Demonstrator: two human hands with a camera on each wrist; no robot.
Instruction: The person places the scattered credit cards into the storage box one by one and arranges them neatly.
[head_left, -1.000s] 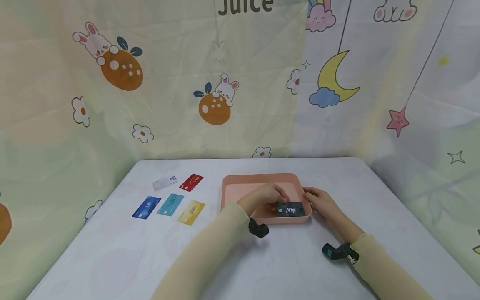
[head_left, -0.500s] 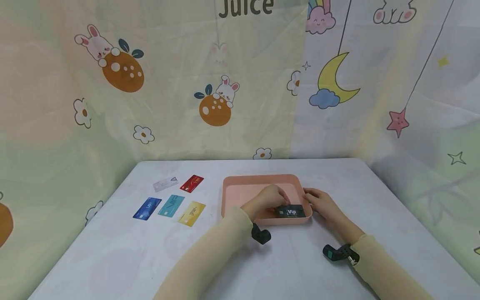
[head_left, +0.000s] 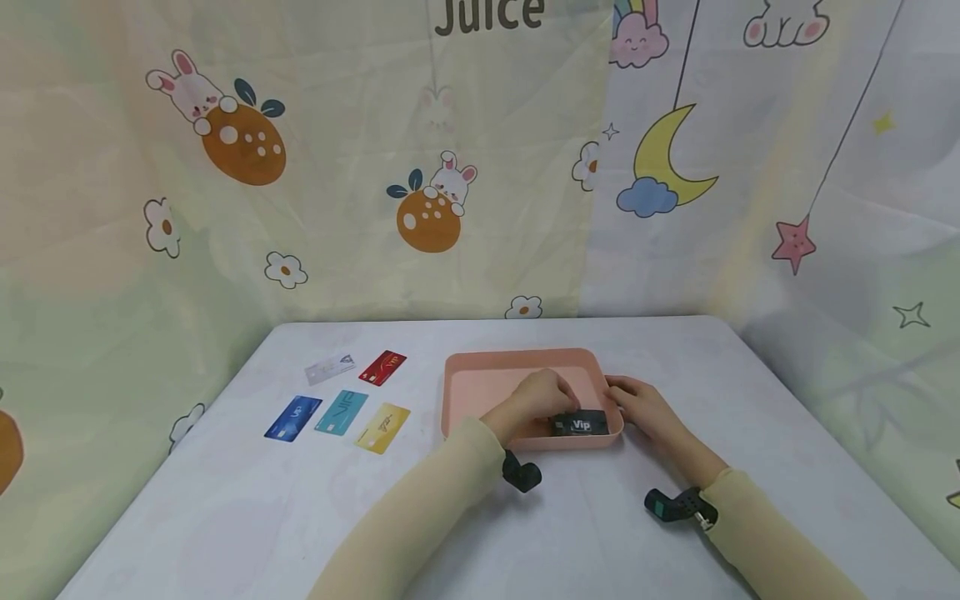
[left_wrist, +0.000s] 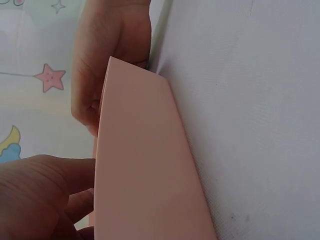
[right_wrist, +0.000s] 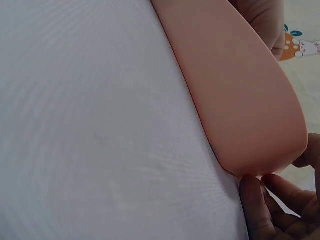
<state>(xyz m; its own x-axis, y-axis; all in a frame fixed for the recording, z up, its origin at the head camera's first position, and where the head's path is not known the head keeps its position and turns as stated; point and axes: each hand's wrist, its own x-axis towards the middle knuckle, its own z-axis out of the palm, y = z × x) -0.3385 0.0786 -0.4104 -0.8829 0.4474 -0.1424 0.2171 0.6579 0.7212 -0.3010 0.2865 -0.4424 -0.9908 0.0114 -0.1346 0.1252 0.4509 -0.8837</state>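
Observation:
In the head view, my left hand [head_left: 534,400] reaches into a pink tray [head_left: 480,359], its curled fingers pinching the upper left edge of a black Vip card [head_left: 588,423]. The card lies low in the tray's front right corner. At the tray's right end, my right hand [head_left: 645,404] holds the wall by the rim. In the right wrist view, fingertips [right_wrist: 254,192] of that hand press the outside of the corner. The left wrist view shows the tray's front wall [left_wrist: 145,165], which hides the card and the fingertips of my left hand [left_wrist: 40,192].
Left of the tray several cards lie flat on the white table [head_left: 225,517]: a pale card [head_left: 330,368], a red card [head_left: 383,367], a blue card [head_left: 293,418], a teal card [head_left: 342,412] and a yellow card [head_left: 383,427]. A printed cloth [head_left: 337,208] hangs behind.
The black card sits slightly lower in the tray than a second ago, and my left hand has shifted slightly with it. My right hand stays at the tray's right end.

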